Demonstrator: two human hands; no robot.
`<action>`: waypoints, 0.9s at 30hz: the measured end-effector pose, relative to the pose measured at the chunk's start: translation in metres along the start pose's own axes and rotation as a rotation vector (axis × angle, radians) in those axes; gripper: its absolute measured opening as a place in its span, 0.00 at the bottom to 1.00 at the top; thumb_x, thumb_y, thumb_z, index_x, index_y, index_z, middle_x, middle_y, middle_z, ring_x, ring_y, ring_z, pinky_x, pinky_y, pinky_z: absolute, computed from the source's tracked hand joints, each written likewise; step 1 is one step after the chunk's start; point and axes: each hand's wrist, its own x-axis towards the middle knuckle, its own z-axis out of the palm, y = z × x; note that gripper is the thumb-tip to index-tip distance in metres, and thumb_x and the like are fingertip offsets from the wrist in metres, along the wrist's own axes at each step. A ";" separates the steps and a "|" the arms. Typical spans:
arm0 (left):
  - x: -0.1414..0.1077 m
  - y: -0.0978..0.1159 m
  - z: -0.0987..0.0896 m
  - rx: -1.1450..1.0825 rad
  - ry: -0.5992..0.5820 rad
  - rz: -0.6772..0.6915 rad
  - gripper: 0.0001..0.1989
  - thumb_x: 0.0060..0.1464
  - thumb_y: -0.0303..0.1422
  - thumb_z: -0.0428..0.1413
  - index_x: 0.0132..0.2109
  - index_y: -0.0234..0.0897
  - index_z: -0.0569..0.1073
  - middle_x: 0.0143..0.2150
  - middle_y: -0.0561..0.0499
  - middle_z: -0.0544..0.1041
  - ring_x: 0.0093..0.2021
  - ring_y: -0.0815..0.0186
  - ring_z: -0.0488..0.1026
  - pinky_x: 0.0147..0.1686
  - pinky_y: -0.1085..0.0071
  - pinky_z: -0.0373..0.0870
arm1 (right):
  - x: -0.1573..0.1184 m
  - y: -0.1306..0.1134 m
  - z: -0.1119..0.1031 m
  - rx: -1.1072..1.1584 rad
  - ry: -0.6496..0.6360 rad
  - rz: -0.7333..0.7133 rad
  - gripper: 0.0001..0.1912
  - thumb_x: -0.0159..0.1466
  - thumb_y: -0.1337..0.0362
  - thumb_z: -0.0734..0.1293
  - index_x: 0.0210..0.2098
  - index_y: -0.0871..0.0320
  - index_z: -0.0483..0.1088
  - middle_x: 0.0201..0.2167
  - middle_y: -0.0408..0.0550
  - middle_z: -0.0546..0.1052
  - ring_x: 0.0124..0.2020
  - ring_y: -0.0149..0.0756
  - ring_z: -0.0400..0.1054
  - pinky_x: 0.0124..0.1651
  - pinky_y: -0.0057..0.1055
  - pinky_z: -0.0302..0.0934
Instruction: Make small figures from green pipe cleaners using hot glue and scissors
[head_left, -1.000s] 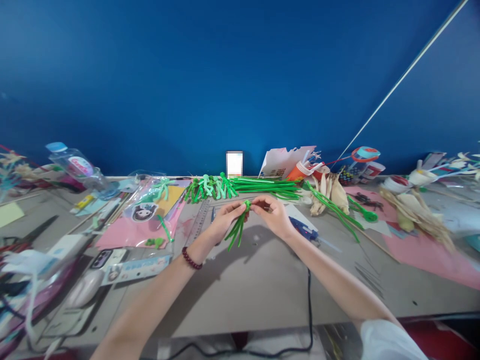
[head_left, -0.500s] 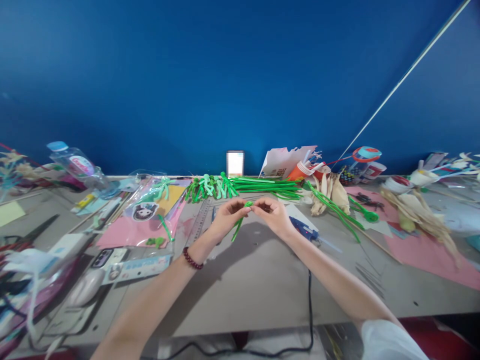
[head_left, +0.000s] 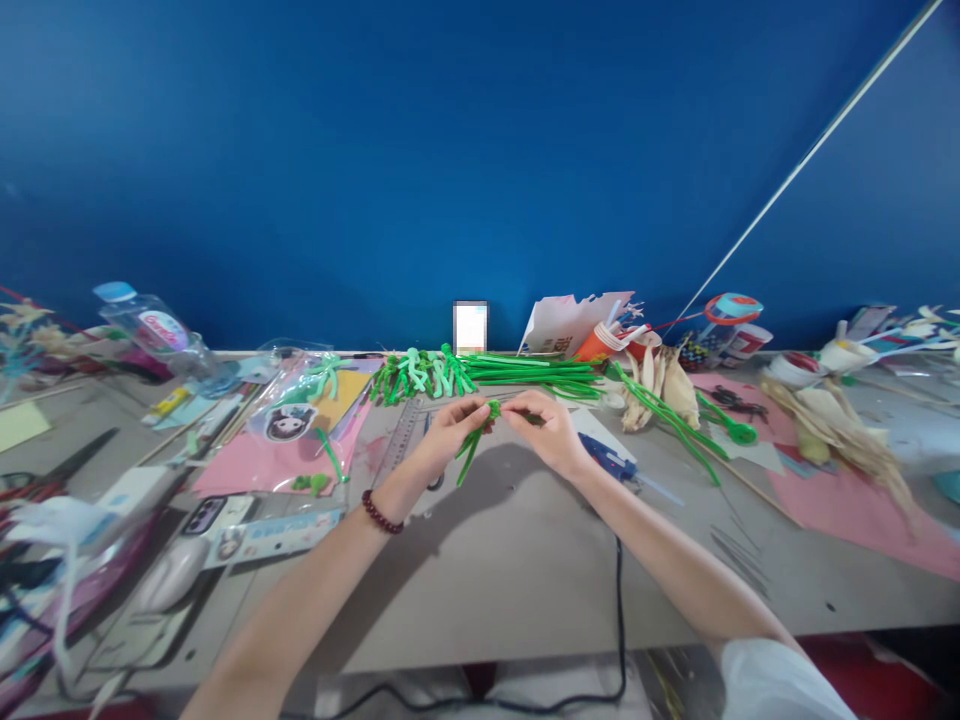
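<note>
While I am pinching the green pipe-cleaner bundle [head_left: 474,442] between my left hand [head_left: 448,433] and right hand [head_left: 546,428] above the grey table [head_left: 525,560], its loose tails are dangling and could be slipping free if my fingertips are easing. Compared with 1 second ago, the tails are hanging shorter; beyond, the green stem pile [head_left: 525,370] is lying unchanged.

We count 2 hands, left hand [head_left: 448,432] & right hand [head_left: 549,430], w/ 1 green pipe-cleaner bundle [head_left: 474,445] betw. them. On the table [head_left: 525,570]: 1 plastic bottle [head_left: 154,335], 1 blue glue gun [head_left: 606,458], 1 phone [head_left: 204,516], 1 pr of scissors [head_left: 56,475], 1 bead bracelet [head_left: 381,514]. Loose green pipe cleaners [head_left: 525,372]: too many to count.
</note>
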 end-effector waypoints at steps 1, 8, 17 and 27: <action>0.000 0.000 0.000 -0.004 -0.007 -0.006 0.12 0.44 0.40 0.62 0.31 0.35 0.75 0.27 0.52 0.72 0.28 0.70 0.66 0.32 0.72 0.62 | 0.000 0.000 0.000 0.005 0.000 0.011 0.07 0.58 0.60 0.65 0.31 0.55 0.74 0.32 0.48 0.75 0.35 0.37 0.68 0.34 0.31 0.63; -0.001 -0.002 -0.003 -0.059 -0.097 -0.008 0.13 0.44 0.41 0.62 0.30 0.34 0.75 0.25 0.52 0.70 0.27 0.70 0.64 0.32 0.72 0.61 | 0.000 0.003 0.002 0.181 -0.021 0.167 0.11 0.55 0.57 0.69 0.33 0.57 0.71 0.30 0.46 0.74 0.32 0.34 0.68 0.33 0.29 0.62; 0.000 -0.004 -0.002 -0.005 -0.059 -0.001 0.14 0.46 0.42 0.61 0.31 0.34 0.75 0.27 0.51 0.73 0.28 0.70 0.67 0.33 0.71 0.63 | -0.001 0.001 0.002 0.221 -0.037 0.196 0.10 0.55 0.57 0.68 0.32 0.58 0.71 0.30 0.45 0.73 0.30 0.32 0.67 0.30 0.27 0.60; 0.003 -0.010 0.004 0.026 0.054 0.128 0.12 0.45 0.38 0.62 0.35 0.35 0.75 0.32 0.51 0.75 0.29 0.70 0.70 0.33 0.71 0.68 | -0.002 0.003 0.004 0.188 -0.003 0.168 0.10 0.56 0.59 0.68 0.32 0.59 0.72 0.30 0.45 0.73 0.31 0.32 0.66 0.31 0.27 0.60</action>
